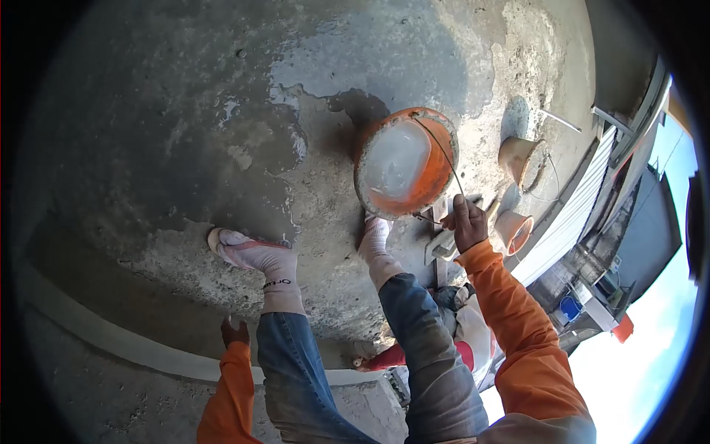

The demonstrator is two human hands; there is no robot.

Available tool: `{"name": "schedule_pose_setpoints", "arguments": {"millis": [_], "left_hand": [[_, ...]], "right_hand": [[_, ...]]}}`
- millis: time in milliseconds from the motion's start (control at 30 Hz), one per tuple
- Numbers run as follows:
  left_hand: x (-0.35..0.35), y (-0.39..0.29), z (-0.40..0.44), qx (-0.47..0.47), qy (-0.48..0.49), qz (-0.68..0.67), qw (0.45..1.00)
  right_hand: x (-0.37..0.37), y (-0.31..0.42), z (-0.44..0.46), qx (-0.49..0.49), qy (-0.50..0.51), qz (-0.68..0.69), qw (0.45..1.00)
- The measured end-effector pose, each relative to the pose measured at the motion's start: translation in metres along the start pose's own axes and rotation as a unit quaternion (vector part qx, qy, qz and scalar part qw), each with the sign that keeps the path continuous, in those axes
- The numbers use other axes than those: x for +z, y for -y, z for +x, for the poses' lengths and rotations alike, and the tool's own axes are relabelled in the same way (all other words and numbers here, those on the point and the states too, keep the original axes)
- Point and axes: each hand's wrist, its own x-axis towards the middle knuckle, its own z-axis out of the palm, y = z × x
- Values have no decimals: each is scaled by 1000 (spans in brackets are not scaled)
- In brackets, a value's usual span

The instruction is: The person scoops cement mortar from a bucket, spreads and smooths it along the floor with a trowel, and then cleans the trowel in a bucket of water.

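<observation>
Orange-sleeved right hand (467,223), clenched on the wire handle (449,161) of the orange bucket (418,179), which contains pale liquid (397,159); rightward, two other buckets (513,157) on wet concrete (325,155). Left hand (235,331): beside the left trouser leg (292,362), grip indiscernible.

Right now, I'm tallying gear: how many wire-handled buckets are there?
3: a large orange bucket in the right hand, a tan bucket and a smaller orange bucket beyond. Others may be hidden.
</observation>
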Motion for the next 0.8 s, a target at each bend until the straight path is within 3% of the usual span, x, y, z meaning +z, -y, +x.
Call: {"name": "schedule_pose_setpoints", "arguments": {"millis": [67, 100, 133, 167, 233, 300, 333, 400, 467, 633, 800], "left_hand": [[2, -6, -15, -84, 145, -83, 982], [0, -15, -27, -78, 142, -73, 984], [-16, -39, -50, -198, 180, -211, 940], [-23, -59, -66, -310, 212, -340, 862], [-22, -45, -80, -214, 259, -442, 832], [-46, -89, -118, -239, 250, -416, 841], [-48, -89, -122, -188, 237, -361, 882], [-45, -50, -125, -131, 215, -295, 922], [-46, -10, -114, -83, 236, -89, 964], [-68, -57, -160, -76, 221, 50, 971], [-76, -115, -214, -57, 178, 114, 976]], "right_hand": [[-8, -8, 2, -18, 12, 42, 999], [-12, -8, 3, -26, 26, 55, 998], [-16, -5, 3, -34, 40, 67, 996], [-20, -7, 4, -58, 44, 63, 995], [-27, -11, 9, -89, 43, 77, 992], [-41, -7, 14, -97, 41, 97, 990], [-50, -4, 16, -98, 41, 100, 989], [-65, -10, 17, -85, 29, 109, 990], [-93, -11, 18, -74, -14, 158, 985], [-181, -24, 9, -26, -46, 213, 976], [-218, -46, 28, -43, -61, 195, 978]]}}
